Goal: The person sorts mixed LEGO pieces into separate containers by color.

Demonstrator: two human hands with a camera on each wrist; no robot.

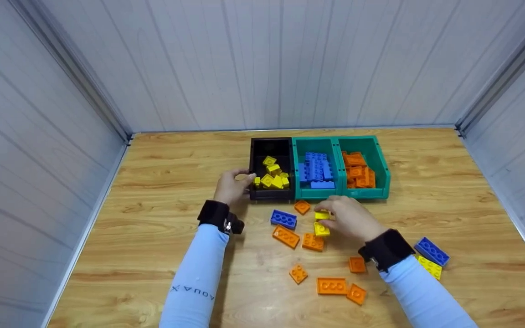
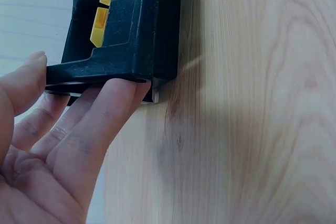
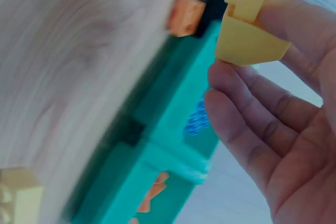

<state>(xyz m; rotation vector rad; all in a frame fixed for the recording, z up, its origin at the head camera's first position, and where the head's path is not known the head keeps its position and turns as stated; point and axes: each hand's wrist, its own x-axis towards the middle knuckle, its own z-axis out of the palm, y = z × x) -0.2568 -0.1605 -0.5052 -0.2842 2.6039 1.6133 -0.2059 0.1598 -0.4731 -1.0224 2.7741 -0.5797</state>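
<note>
Two yellow bricks pinched in my right grip, left grip holding the black bin mid-frame; sorting, apparently, wants them carried up-left

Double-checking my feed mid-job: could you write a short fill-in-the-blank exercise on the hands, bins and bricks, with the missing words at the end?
1. The left hand touches a front bin wall whose colour is ____.
2. The right hand pinches a brick coloured ____.
3. The middle bin holds bricks coloured ____.
4. In the head view, the green bin with orange bricks inside stands at the row's ____ end.

Missing words: black; yellow; blue; right.
</note>
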